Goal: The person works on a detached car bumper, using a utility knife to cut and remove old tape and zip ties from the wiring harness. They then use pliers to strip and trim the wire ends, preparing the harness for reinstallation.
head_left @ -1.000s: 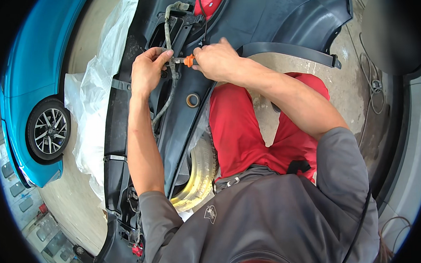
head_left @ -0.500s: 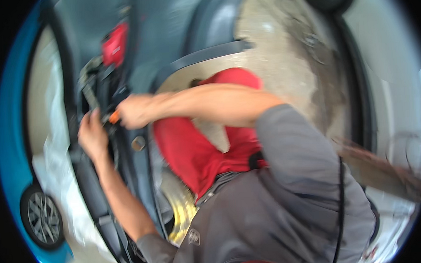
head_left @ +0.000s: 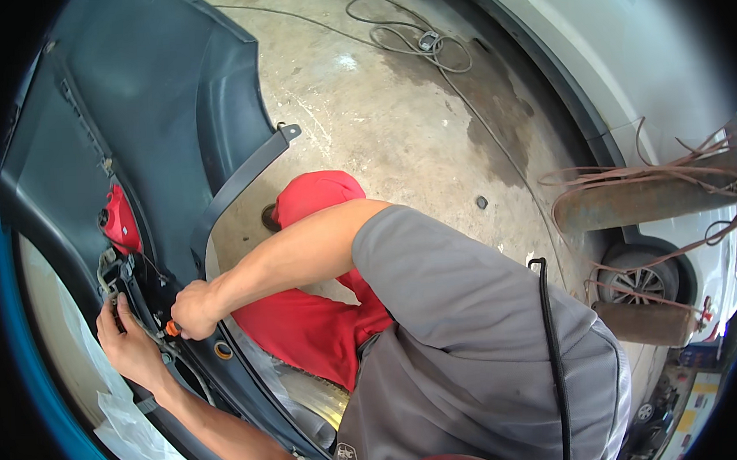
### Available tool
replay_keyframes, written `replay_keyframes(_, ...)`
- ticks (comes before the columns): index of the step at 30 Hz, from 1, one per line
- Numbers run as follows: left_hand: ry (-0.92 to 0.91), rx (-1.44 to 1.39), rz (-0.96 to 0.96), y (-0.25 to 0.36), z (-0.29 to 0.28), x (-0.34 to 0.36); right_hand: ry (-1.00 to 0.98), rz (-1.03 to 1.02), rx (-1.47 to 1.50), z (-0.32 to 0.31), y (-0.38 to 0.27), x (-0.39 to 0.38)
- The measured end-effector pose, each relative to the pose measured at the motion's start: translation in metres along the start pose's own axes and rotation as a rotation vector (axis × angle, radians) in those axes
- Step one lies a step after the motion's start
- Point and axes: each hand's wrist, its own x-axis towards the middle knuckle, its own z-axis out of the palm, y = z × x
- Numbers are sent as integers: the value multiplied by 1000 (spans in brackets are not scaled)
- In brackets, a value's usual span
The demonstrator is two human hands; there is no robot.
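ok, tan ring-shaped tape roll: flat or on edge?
Flat: the roll shows its round face and open centre, lying on the dark plastic bumper panel.

They're rocking a grey short-sleeved shirt (head_left: pixel 462 308), with a pale shield-shaped emblem (head_left: pixel 346 454) sitting on its front, a black cord (head_left: pixel 553 362) hanging over it, and red trousers (head_left: pixel 303 331) showing below it.

tool (head_left: pixel 172 328): orange | bumper (head_left: pixel 161 149): dark blue-grey | lamp (head_left: pixel 121 222): red | trousers (head_left: pixel 303 323): red
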Motion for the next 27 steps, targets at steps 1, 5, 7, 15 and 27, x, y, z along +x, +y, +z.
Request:
replay_keyframes(1, 24, -183, -2, 13, 1, 9, -1, 36, -2, 1, -3, 0)
replay_keyframes(5, 36, -675, -35, 100, -1, 31, 5, 54, -46, 10, -8, 11)
replay_keyframes(7, -72, -896, -42, 174, 0, 34, 22, -86, -37, 42, 33, 45)
replay_keyframes(15, -613, -957, 626, 242, -26, 17, -152, -44, 256, 16, 38, 8)
replay_keyframes(27, 91, -1019, -339, 73, -1, -57, 138, 160, 1071, -75, 36, -6)
